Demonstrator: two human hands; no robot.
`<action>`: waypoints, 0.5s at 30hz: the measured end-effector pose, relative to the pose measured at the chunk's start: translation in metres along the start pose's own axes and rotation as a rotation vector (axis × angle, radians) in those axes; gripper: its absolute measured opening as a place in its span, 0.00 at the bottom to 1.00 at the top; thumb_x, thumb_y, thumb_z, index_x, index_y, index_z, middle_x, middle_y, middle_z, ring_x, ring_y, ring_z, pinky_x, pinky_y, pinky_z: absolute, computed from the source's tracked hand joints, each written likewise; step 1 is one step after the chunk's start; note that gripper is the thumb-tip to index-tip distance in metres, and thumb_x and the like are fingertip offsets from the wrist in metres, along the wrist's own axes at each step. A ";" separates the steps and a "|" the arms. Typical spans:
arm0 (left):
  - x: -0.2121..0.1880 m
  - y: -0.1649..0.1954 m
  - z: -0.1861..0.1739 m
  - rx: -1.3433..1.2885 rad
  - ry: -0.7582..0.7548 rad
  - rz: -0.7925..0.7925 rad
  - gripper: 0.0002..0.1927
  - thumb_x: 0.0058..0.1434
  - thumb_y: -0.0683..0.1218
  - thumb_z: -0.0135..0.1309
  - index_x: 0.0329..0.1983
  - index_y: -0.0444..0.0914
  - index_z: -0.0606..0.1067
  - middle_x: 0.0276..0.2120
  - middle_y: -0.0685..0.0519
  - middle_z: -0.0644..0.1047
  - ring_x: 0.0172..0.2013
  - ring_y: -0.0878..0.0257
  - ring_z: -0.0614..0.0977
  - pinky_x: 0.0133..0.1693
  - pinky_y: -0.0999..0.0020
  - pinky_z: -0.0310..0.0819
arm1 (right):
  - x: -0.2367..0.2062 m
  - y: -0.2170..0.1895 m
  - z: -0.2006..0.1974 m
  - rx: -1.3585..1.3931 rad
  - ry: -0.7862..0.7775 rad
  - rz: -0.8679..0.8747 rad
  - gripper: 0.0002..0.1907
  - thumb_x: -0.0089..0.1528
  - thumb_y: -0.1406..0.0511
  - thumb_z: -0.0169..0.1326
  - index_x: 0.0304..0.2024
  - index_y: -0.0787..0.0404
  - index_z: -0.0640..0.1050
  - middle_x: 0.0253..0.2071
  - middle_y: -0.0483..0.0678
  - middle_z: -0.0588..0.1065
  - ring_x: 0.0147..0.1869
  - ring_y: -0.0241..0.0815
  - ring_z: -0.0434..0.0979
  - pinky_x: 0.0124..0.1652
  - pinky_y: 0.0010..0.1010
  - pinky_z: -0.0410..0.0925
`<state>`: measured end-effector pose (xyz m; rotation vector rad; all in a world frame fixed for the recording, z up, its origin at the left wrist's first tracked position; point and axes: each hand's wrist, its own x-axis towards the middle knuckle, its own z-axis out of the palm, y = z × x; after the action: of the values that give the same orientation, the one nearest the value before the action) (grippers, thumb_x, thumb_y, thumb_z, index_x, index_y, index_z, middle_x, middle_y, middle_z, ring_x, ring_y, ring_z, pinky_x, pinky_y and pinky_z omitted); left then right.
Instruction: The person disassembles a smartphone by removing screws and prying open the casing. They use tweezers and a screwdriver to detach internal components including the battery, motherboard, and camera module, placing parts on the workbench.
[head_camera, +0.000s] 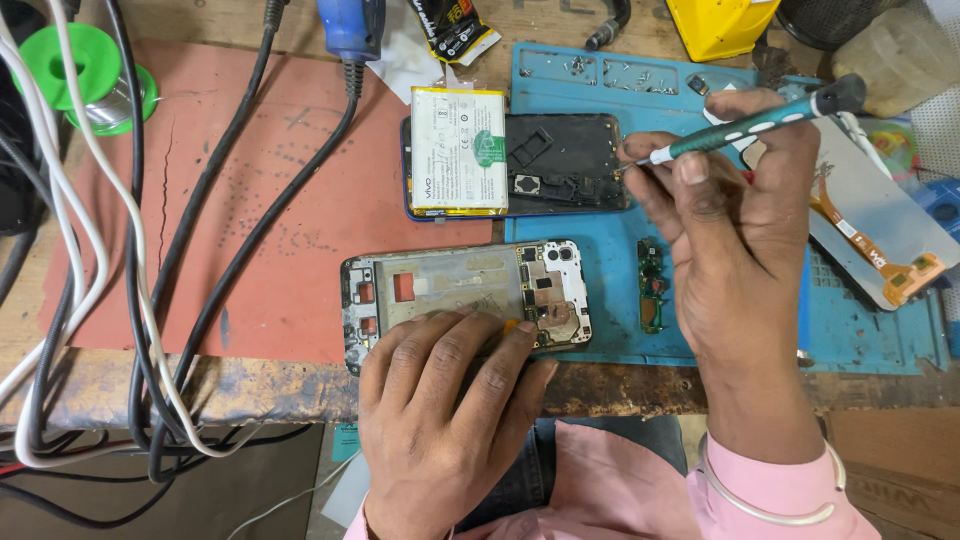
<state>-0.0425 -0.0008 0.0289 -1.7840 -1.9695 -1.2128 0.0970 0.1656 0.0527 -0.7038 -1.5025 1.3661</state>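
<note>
My left hand (445, 410) rests with its fingers pressed on the near edge of an opened phone frame (440, 287) that lies on the bench, its circuit board exposed at the right end. My right hand (735, 215) grips a slim green-and-grey screwdriver (745, 125), its tip touching the right end of a second phone back shell (560, 165) farther away. A white battery (458, 150) lies on that shell's left half. A small green circuit board (651, 285) sits on the blue mat just left of my right hand.
A blue work mat (600, 300) with screw trays and a red mat (280, 200) cover the bench. Black and white cables (150, 280) trail at the left. A green solder spool (75, 75), a detached phone screen (870, 225) and a yellow box (720, 25) lie around.
</note>
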 end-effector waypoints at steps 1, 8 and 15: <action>0.000 0.000 0.000 0.001 0.001 0.001 0.15 0.60 0.50 0.68 0.47 0.42 0.80 0.46 0.55 0.78 0.49 0.56 0.80 0.53 0.56 0.70 | 0.001 0.000 0.000 0.007 -0.005 0.007 0.15 0.79 0.66 0.49 0.64 0.53 0.60 0.53 0.52 0.77 0.60 0.42 0.79 0.63 0.34 0.75; 0.000 0.001 -0.001 -0.005 -0.007 -0.001 0.15 0.60 0.49 0.68 0.47 0.42 0.80 0.46 0.54 0.78 0.49 0.56 0.80 0.53 0.55 0.70 | 0.002 0.001 -0.002 -0.001 -0.035 0.029 0.17 0.79 0.61 0.44 0.66 0.48 0.56 0.54 0.50 0.77 0.61 0.44 0.81 0.65 0.39 0.75; 0.000 0.000 -0.001 -0.018 0.006 0.000 0.14 0.60 0.49 0.68 0.47 0.42 0.80 0.46 0.54 0.78 0.50 0.56 0.80 0.53 0.56 0.70 | 0.002 0.006 -0.003 0.011 -0.058 -0.022 0.17 0.82 0.60 0.45 0.68 0.49 0.54 0.60 0.49 0.67 0.60 0.45 0.77 0.64 0.46 0.74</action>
<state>-0.0427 -0.0014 0.0296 -1.7865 -1.9611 -1.2390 0.0980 0.1694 0.0469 -0.6435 -1.5429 1.3879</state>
